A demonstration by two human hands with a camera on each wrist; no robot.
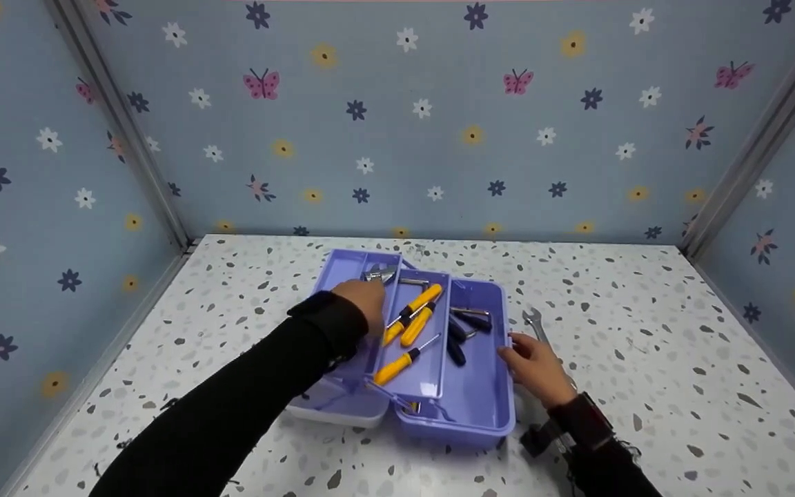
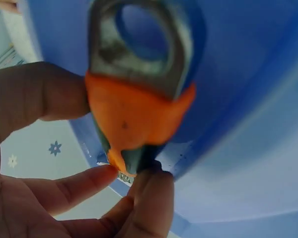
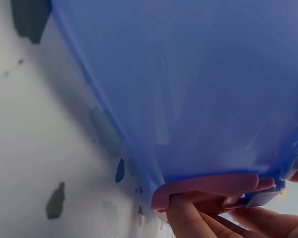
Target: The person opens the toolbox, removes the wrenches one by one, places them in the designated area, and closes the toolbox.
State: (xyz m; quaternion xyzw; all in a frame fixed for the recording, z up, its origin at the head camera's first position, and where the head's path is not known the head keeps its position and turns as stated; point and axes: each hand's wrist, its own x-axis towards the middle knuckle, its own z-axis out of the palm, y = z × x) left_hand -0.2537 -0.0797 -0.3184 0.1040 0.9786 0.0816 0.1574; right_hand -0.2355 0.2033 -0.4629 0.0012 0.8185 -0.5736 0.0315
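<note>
My left hand reaches into the left compartment of a lilac toolbox with its trays spread out. Between thumb and fingers it holds an adjustable wrench by its orange and black handle. A holed metal end shows in the left wrist view; the silver head lies near the tray's back. My right hand grips the toolbox's right side by the rim. In the right wrist view its fingers are behind a pink latch, and the thumb is mostly cut off.
Several yellow-handled screwdrivers lie in the middle tray. Black-handled tools rest in the deep right compartment. A metal wrench lies on the speckled table beside the right hand. Flower-patterned panels enclose the back and sides.
</note>
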